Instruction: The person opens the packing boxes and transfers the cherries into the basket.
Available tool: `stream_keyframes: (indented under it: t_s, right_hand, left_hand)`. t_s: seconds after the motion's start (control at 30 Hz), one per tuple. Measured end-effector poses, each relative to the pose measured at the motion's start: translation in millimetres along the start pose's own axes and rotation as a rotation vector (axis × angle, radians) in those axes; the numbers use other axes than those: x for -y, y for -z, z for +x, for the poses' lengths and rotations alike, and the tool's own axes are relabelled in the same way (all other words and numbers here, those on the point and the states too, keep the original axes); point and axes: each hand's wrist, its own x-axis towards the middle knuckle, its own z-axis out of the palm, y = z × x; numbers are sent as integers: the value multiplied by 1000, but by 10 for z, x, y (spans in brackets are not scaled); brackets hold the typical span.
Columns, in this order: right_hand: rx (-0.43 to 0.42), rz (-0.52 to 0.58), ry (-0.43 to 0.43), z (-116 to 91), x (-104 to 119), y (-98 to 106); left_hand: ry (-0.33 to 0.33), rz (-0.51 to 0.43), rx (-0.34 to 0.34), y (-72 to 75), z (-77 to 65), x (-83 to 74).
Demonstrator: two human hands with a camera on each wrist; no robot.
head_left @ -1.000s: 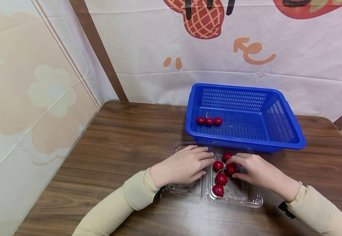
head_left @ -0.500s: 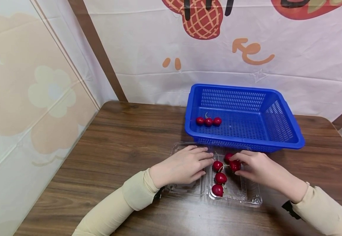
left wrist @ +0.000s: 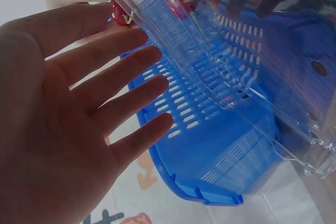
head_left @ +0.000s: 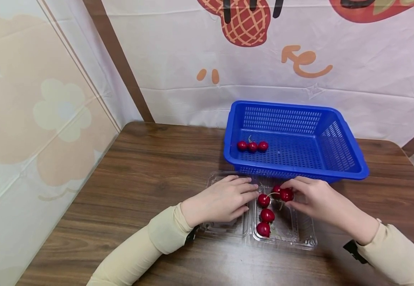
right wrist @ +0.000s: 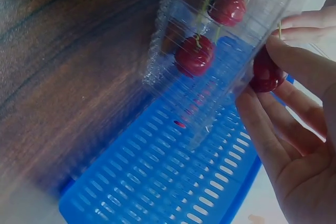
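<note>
My right hand (head_left: pixel 315 198) pinches a dark red cherry (head_left: pixel 287 194) between thumb and fingers, over the right half of a clear plastic clamshell box (head_left: pixel 308 243). In the right wrist view that cherry (right wrist: pixel 268 72) shows between the thumb and fingertips. Another cherry (head_left: pixel 276 191) lies right beside the held one, partly hidden. Three more, such as the middle cherry (head_left: pixel 267 215), form a row along the box's left side. Fingers spread and straight, my left hand (head_left: pixel 224 200) rests over the box's flat left half, fingertips at the fold between the halves.
Behind the box stands a blue plastic basket (head_left: pixel 362 172) with slotted walls. Three cherries (head_left: pixel 252 147) lie at its left end. The wooden table (head_left: pixel 139 171) reaches back to a printed cloth wall (head_left: pixel 178 59).
My right hand has drawn the pinched cherry right and away from me, toward the box's far end. The left hand has stayed in place, and the cherries in the basket have not moved.
</note>
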Motion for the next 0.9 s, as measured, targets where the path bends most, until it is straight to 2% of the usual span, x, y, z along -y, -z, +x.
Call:
stream_keyframes:
  t_s: [0.67, 0.9]
  right_hand:
    - [-46, -43, -54, -34, 35, 212]
    - [-67, -77, -17, -44, 7, 265]
  left_hand:
    - [-3, 18, -4, 6, -3, -4]
    - [0, 13, 2, 3, -3, 2]
